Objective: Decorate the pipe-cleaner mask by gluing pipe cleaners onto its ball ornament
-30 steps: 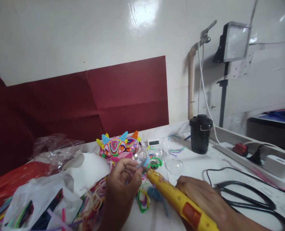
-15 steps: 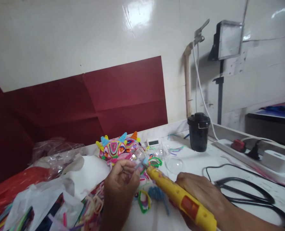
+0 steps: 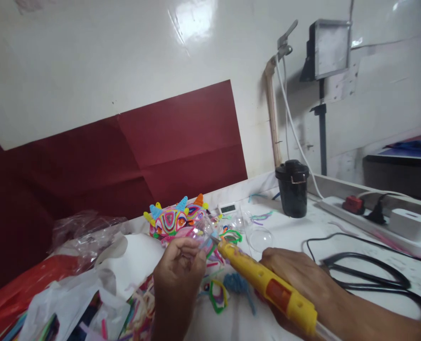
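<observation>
My right hand (image 3: 296,279) is wrapped round a yellow glue gun (image 3: 267,284), whose metal tip points left toward my left hand. The fingers of my left hand (image 3: 182,265) pinch a small light-blue piece (image 3: 209,242) right by that tip; its full shape is partly hidden. Just behind stands a colourful fuzzy animal-head figure (image 3: 169,220) with blue and yellow horns, and a clear dome (image 3: 203,226) is near it. Below the gun's nozzle lie a green-and-yellow looped piece (image 3: 218,297) and a blue fuzzy bundle (image 3: 236,282).
A black lidded cup (image 3: 293,192) stands at the back right, near a power strip (image 3: 370,222) and black cable loops (image 3: 370,274). Another clear dome (image 3: 260,239) lies mid-table. Plastic bags (image 3: 57,298) and colourful strips fill the left.
The view has shifted slightly, so the lamp and wall things sit a little further left and higher. Both hands keep nearly the same pose, with the glue gun's tip still at the blue piece.
</observation>
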A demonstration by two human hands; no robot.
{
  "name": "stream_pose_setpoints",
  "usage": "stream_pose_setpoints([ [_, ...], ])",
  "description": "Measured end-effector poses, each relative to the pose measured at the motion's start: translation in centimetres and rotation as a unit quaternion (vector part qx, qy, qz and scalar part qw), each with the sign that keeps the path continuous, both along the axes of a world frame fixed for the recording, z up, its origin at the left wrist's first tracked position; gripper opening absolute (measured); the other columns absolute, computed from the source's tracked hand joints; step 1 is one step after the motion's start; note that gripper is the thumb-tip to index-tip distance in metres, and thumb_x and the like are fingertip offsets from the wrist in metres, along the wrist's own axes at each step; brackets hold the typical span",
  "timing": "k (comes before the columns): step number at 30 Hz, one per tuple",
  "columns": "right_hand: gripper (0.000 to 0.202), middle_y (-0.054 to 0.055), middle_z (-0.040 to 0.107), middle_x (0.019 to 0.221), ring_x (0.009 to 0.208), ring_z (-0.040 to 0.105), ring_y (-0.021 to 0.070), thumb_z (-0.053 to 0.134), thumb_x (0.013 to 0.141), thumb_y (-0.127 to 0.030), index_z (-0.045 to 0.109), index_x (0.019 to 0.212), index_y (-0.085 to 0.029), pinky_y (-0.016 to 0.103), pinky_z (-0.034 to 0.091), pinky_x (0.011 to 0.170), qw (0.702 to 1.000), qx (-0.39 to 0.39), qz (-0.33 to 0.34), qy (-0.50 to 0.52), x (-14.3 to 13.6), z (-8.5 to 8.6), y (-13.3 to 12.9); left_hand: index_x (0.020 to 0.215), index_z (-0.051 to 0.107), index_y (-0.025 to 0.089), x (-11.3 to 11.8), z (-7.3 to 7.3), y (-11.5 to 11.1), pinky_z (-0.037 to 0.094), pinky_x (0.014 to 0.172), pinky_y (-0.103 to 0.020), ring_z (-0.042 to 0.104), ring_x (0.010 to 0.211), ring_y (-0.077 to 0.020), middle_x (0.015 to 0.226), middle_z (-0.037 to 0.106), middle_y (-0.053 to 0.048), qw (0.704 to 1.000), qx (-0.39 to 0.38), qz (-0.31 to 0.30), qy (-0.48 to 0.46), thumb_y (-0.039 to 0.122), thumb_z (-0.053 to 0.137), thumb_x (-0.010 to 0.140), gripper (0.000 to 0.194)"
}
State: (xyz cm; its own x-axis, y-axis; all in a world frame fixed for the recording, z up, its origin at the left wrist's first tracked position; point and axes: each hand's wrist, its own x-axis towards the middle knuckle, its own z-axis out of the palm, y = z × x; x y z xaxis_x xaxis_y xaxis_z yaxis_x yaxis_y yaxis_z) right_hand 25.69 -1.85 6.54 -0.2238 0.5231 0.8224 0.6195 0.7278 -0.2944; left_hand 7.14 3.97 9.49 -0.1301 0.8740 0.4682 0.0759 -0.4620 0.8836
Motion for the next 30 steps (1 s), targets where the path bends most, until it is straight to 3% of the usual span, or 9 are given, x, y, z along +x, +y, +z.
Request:
stream_pose_setpoints([
  [7, 0.007, 0.0, 0.062, 0.064, 0.051, 0.059, 0.0166, 0.048, 0.083, -0.025, 0.051, 0.078, -0.023, 0.028, 0.047, 0.047, 0.999, -0.022, 0.007, -0.023, 0.0, 0.5, -0.3, 0.071, 0.062, 0.018, -0.3, -0.3, 0.2, 0.044, 0.052, -0.018, 0.057, 0.059, -0.0108, 0.061, 0.057, 0.004, 1.0, -0.012, -0.007, -0.007, 0.024, 0.073, 0.061, 0.017],
  [13, 0.01, -0.002, 0.058, 0.06, 0.048, 0.053, 0.013, 0.047, 0.085, -0.022, 0.048, 0.075, -0.022, 0.024, 0.042, 0.044, 1.0, 0.002, 0.015, -0.019, 0.0, 1.0, -0.3, 0.071, 0.061, 0.018, -0.2, -0.1, 0.0, 0.042, 0.05, -0.017, 0.056, 0.06, -0.0111, 0.062, 0.058, 0.003, 1.0, -0.014, -0.008, -0.003, 0.026, 0.074, 0.062, 0.017],
  [18, 0.026, -0.002, 0.055, 0.061, 0.052, 0.053, 0.0135, 0.03, 0.098, -0.028, 0.043, 0.077, -0.022, 0.024, 0.041, 0.048, 0.999, 0.032, 0.017, -0.032, -0.1, 0.9, -0.3, 0.071, 0.061, 0.016, -0.2, -0.3, 0.5, 0.036, 0.044, -0.016, 0.054, 0.056, -0.0096, 0.061, 0.057, 0.003, 0.998, -0.04, -0.018, -0.047, 0.025, 0.074, 0.061, 0.019],
  [25, 0.032, 0.005, 0.058, 0.069, 0.059, 0.054, 0.0192, 0.023, 0.1, -0.04, 0.047, 0.092, -0.02, 0.031, 0.043, 0.054, 0.994, 0.073, -0.004, -0.079, 0.2, -0.1, 0.1, 0.072, 0.06, 0.016, -0.6, -0.3, 0.9, 0.032, 0.042, -0.015, 0.041, 0.044, -0.0046, 0.056, 0.052, 0.006, 0.989, -0.093, -0.074, -0.085, 0.024, 0.073, 0.061, 0.018],
  [30, 0.028, 0.009, 0.061, 0.081, 0.069, 0.058, 0.0229, 0.03, 0.098, -0.035, 0.045, 0.114, -0.016, 0.034, 0.048, 0.06, 0.991, 0.094, -0.014, -0.097, 0.5, -0.4, 0.5, 0.071, 0.058, 0.016, -0.9, 0.0, 1.3, 0.032, 0.042, -0.016, 0.039, 0.042, -0.0042, 0.052, 0.049, 0.007, 0.984, -0.108, -0.09, -0.107, 0.023, 0.071, 0.063, 0.018],
])
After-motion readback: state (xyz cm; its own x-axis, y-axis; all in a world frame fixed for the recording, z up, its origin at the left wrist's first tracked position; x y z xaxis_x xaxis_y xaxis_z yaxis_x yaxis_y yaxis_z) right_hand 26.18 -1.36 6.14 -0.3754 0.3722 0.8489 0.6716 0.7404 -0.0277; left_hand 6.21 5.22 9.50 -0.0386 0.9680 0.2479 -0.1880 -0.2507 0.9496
